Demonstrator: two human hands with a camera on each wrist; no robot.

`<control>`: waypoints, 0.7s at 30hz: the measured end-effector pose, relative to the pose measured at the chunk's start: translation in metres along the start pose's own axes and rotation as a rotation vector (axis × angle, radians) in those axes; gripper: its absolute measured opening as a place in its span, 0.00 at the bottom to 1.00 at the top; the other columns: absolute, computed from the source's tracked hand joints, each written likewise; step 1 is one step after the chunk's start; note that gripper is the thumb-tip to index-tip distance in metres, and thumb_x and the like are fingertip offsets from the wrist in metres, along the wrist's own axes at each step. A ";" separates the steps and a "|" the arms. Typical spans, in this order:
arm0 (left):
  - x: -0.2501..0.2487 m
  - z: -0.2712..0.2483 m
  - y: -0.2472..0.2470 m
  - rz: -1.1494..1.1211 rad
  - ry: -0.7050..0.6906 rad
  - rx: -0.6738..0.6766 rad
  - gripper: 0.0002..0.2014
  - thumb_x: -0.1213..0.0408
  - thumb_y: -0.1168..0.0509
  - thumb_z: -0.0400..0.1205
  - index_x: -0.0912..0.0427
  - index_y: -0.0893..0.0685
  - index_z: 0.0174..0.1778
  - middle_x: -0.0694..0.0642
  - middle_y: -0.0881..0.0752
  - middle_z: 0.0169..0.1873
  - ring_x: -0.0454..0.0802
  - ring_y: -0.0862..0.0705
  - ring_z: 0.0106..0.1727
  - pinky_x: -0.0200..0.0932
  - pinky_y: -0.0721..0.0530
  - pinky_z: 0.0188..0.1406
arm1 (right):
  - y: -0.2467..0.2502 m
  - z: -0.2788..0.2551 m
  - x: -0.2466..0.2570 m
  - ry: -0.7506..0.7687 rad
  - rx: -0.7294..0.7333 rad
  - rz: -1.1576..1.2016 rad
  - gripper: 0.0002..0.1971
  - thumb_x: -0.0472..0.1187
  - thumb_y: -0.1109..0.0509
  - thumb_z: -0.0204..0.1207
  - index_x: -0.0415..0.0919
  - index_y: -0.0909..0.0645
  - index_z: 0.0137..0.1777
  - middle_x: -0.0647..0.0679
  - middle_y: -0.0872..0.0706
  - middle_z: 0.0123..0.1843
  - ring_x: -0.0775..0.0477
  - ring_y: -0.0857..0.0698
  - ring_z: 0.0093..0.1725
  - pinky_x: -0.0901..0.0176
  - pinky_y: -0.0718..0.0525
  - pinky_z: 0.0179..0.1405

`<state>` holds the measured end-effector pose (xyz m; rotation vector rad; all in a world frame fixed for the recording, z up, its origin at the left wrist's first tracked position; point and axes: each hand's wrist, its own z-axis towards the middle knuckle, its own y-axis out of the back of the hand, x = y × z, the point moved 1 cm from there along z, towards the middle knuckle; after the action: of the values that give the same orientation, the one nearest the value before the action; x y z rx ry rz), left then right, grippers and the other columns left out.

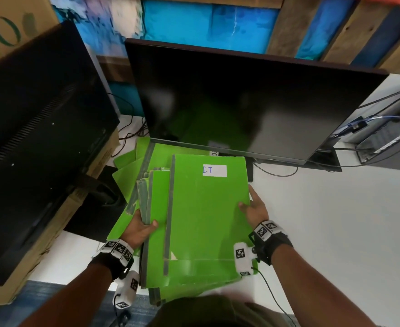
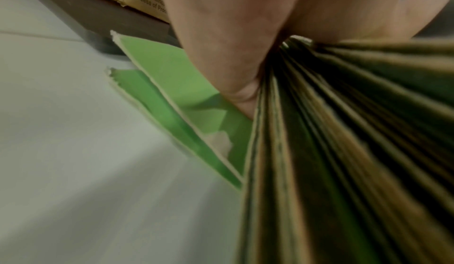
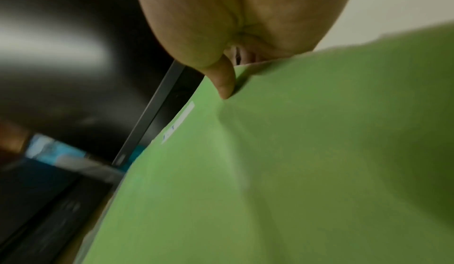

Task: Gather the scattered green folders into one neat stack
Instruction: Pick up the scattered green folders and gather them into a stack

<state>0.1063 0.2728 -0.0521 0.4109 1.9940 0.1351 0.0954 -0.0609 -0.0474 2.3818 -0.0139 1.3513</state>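
Green folders [image 1: 201, 208] overlap in an uneven pile; top one labelled "I.T".

From the head camera I look steeply down from above the desk [image 1: 323, 220], facing the monitor [image 1: 241, 100] at its far edge, with both forearms reaching in from the bottom. My left wrist camera sits very close under the left hand [image 2: 233, 35], looking along it at the edges of the green folders [image 2: 331, 151], while the right wrist camera is pressed just as near behind the right hand [image 3: 245, 19]. All three views share those folders, and the right wrist view also shares the monitor.
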 end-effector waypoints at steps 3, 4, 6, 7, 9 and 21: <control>-0.005 -0.004 0.002 -0.128 0.050 0.035 0.35 0.61 0.23 0.71 0.60 0.34 0.70 0.48 0.20 0.50 0.55 0.19 0.58 0.57 0.25 0.70 | -0.027 -0.004 -0.006 0.000 -0.023 -0.170 0.34 0.33 0.34 0.78 0.51 0.40 0.82 0.43 0.19 0.70 0.39 0.17 0.64 0.48 0.20 0.66; -0.005 -0.003 0.003 -0.175 0.067 0.047 0.44 0.51 0.19 0.62 0.57 0.34 0.71 0.48 0.19 0.54 0.50 0.19 0.58 0.54 0.25 0.69 | -0.034 -0.003 -0.008 0.014 -0.036 -0.220 0.34 0.34 0.34 0.78 0.50 0.40 0.82 0.41 0.20 0.71 0.38 0.19 0.67 0.47 0.23 0.69; -0.005 -0.004 0.003 -0.223 0.080 0.039 0.56 0.43 0.16 0.49 0.53 0.34 0.71 0.49 0.19 0.59 0.48 0.20 0.60 0.50 0.25 0.68 | -0.045 -0.003 -0.008 0.048 -0.014 -0.336 0.34 0.37 0.32 0.76 0.48 0.39 0.82 0.38 0.23 0.70 0.36 0.24 0.69 0.48 0.27 0.71; -0.005 -0.005 0.003 -0.213 0.081 0.029 0.56 0.46 0.15 0.52 0.53 0.36 0.73 0.49 0.21 0.62 0.49 0.23 0.63 0.50 0.27 0.69 | -0.048 -0.004 -0.007 0.071 0.005 -0.416 0.34 0.39 0.31 0.75 0.48 0.38 0.81 0.37 0.25 0.69 0.35 0.26 0.69 0.50 0.28 0.72; -0.003 -0.007 0.005 -0.201 0.081 0.010 0.51 0.57 0.16 0.61 0.51 0.39 0.76 0.48 0.27 0.67 0.48 0.31 0.69 0.50 0.32 0.73 | -0.048 -0.003 -0.002 0.101 0.028 -0.514 0.33 0.44 0.29 0.75 0.50 0.34 0.80 0.38 0.29 0.68 0.36 0.28 0.68 0.53 0.32 0.72; 0.007 -0.045 0.057 -0.251 0.023 -0.032 0.44 0.54 0.17 0.56 0.46 0.26 0.69 0.49 0.16 0.64 0.48 0.18 0.66 0.54 0.25 0.69 | -0.008 -0.004 -0.029 -0.091 0.061 -0.502 0.33 0.53 0.25 0.71 0.46 0.32 0.74 0.41 0.19 0.67 0.38 0.19 0.64 0.52 0.20 0.61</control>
<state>0.0763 0.3326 -0.0218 0.1370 2.0455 0.0134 0.0780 -0.0577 -0.0723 2.2790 0.5668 1.0136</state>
